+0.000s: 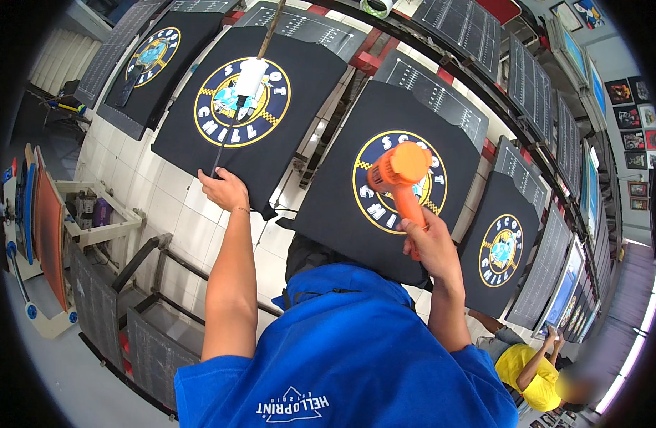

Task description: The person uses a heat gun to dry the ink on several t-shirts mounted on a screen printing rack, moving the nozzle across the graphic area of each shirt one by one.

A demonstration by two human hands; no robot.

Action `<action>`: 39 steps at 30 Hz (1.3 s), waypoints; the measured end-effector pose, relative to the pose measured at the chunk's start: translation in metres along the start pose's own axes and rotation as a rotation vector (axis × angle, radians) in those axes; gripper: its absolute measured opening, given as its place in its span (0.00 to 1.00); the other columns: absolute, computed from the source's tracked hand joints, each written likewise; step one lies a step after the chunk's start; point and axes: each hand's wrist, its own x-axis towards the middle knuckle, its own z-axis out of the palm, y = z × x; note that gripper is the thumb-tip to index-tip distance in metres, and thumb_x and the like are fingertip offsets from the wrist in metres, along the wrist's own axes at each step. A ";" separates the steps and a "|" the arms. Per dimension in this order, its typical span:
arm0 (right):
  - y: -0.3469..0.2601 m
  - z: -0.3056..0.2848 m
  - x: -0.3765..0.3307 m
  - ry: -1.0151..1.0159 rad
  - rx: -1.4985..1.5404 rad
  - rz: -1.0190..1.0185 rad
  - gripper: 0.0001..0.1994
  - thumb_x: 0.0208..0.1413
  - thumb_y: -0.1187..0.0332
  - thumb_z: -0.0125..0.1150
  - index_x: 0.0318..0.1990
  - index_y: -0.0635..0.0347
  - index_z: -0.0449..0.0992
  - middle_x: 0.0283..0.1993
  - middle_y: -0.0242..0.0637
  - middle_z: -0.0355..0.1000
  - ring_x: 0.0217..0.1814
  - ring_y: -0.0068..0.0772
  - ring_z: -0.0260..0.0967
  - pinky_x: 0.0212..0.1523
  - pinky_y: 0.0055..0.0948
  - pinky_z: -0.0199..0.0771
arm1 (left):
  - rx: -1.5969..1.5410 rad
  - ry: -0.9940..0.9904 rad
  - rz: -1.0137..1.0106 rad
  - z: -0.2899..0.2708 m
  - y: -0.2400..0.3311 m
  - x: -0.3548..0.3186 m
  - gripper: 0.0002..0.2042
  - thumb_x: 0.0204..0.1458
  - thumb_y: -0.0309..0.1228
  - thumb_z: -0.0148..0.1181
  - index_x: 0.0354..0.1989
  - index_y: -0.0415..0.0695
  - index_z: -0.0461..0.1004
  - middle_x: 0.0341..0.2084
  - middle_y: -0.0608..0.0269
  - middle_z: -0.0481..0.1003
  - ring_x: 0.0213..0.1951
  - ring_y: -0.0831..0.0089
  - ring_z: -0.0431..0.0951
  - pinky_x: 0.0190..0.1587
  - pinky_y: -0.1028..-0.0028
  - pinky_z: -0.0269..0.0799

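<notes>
Right hand: closed around the grip of an orange heat gun, nozzle end held just above the round printed emblem on the nearest black shirt.

Left hand: fingers curled on the near edge of the neighbouring black shirt; a thin dark cord runs from the hand to a white tool lying on that shirt's emblem. Whether the cord is pinched, I cannot tell.

Pallets: further printed shirts on a platen row, left and right.

Risk, judged: the gun lingering over one spot could scorch ink or fabric; the cord could drag across wet print.

Surroundings: tiled floor; seated person in yellow, lower right.
</notes>
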 end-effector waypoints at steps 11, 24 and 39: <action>0.014 -0.015 0.000 -0.003 0.054 -0.003 0.14 0.61 0.65 0.58 0.49 0.64 0.72 0.27 0.28 0.70 0.21 0.15 0.66 0.19 0.18 0.63 | 0.004 0.004 0.004 0.004 -0.007 0.003 0.27 0.62 0.41 0.46 0.67 0.43 0.55 0.56 0.39 0.65 0.59 0.45 0.65 0.60 0.53 0.62; 0.008 0.005 -0.007 -0.163 -0.003 0.062 0.14 0.62 0.65 0.56 0.49 0.66 0.71 0.37 0.31 0.74 0.22 0.15 0.65 0.22 0.18 0.64 | -0.015 0.001 0.010 0.004 -0.008 0.003 0.27 0.62 0.41 0.46 0.67 0.42 0.55 0.56 0.39 0.65 0.58 0.45 0.65 0.61 0.54 0.61; 0.005 -0.001 -0.009 -0.180 -0.062 0.044 0.16 0.61 0.64 0.57 0.51 0.66 0.70 0.29 0.28 0.70 0.21 0.14 0.64 0.19 0.16 0.61 | -0.027 0.010 0.008 0.002 -0.006 0.002 0.28 0.61 0.41 0.47 0.67 0.41 0.55 0.56 0.35 0.66 0.59 0.43 0.66 0.63 0.55 0.59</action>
